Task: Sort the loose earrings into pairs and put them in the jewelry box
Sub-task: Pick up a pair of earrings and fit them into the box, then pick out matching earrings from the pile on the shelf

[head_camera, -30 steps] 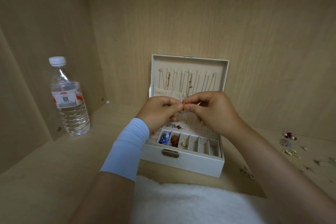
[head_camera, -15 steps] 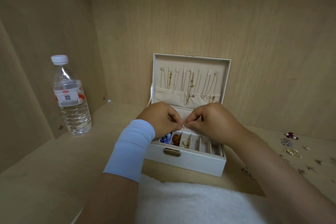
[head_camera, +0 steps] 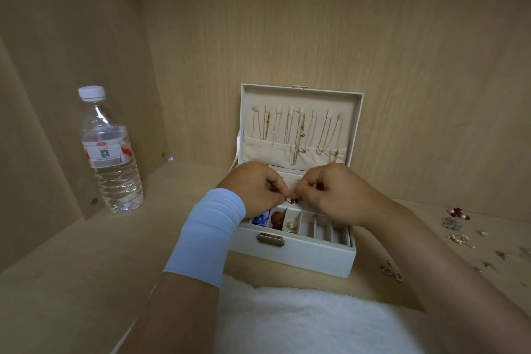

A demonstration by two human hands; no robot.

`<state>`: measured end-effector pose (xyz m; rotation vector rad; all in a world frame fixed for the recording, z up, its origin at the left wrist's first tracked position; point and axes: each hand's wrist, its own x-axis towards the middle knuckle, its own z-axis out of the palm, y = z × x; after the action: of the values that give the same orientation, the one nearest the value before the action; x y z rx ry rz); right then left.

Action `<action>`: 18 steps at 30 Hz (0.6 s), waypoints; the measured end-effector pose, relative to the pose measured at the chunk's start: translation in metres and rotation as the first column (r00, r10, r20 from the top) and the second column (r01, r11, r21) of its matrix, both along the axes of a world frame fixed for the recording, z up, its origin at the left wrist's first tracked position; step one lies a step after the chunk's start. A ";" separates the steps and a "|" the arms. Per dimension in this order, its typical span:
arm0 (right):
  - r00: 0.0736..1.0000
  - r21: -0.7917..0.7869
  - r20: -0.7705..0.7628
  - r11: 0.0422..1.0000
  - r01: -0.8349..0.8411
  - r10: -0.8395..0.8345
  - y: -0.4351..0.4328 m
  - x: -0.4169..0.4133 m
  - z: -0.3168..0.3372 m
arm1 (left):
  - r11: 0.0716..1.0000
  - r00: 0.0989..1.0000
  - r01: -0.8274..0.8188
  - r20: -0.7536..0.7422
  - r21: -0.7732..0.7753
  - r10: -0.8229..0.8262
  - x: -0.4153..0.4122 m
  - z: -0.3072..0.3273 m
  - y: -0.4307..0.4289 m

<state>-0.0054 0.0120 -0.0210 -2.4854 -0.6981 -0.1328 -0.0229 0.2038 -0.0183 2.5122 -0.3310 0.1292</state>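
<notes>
- Both hands dropped from lid height to the cream perforated stud panel [head_camera: 290, 181] of the white hinged jewelry box [head_camera: 301, 256].
- L hand [head_camera: 255, 187] + R hand [head_camera: 336, 195]: fingertips pinch a tiny pale earring [head_camera: 287, 200] at the panel's front edge, beside red studs [head_camera: 296, 200].
- Prob. seating it; too small to confirm.
- Loose metal earrings [head_camera: 457, 227] remain unsorted on the wooden shelf [head_camera: 86, 267], R side.

Left hand [head_camera: 255, 190] and right hand [head_camera: 333, 195] pinch a red earring [head_camera: 294, 200] — over the open jewelry box [head_camera: 296, 256].
</notes>
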 end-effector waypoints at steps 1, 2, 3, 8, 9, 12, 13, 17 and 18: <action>1.000 -0.002 -0.015 1.000 -0.004 0.004 0.000 0.000 0.000 | 1.000 1.000 0.001 -0.005 -0.001 -0.001 0.000 0.000 0.000; 1.000 -0.003 -0.029 1.000 -0.007 0.007 0.000 0.000 0.000 | 1.000 1.000 0.001 -0.010 -0.001 -0.001 0.000 0.000 -0.001; 0.999 0.001 -0.038 1.000 -0.009 0.009 -0.001 0.001 0.000 | 1.000 1.000 0.000 -0.013 -0.003 0.000 0.000 -0.001 -0.001; 1.000 0.058 0.000 0.998 0.016 -0.016 -0.008 0.000 0.006 | 0.997 1.000 -0.004 -0.020 -0.079 0.003 -0.002 0.000 -0.004; 1.000 0.067 0.001 0.998 0.022 -0.022 -0.011 -0.001 0.008 | 0.995 1.000 -0.006 -0.012 -0.097 0.005 -0.003 0.000 -0.006; 0.999 0.098 -0.001 0.994 0.044 -0.044 -0.029 -0.006 0.017 | 0.991 0.999 -0.003 0.032 -0.131 0.007 -0.008 0.005 -0.017; 0.998 0.102 0.001 0.993 0.055 -0.056 -0.037 -0.009 0.020 | 0.991 0.998 0.010 0.055 -0.137 -0.003 -0.011 0.006 -0.025; 0.997 0.037 -0.030 0.997 0.072 -0.071 -0.079 -0.029 0.028 | 0.986 0.978 0.145 0.165 -0.085 -0.129 -0.022 0.012 -0.064; 0.996 -0.010 -0.052 0.997 0.071 -0.072 -0.091 -0.034 0.028 | 0.981 0.970 0.185 0.169 -0.051 -0.174 -0.024 0.012 -0.075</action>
<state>-0.0390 -0.0786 0.0070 -2.5133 -0.5891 -0.0909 -0.0473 0.1289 -0.0062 2.3978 -0.6094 0.2707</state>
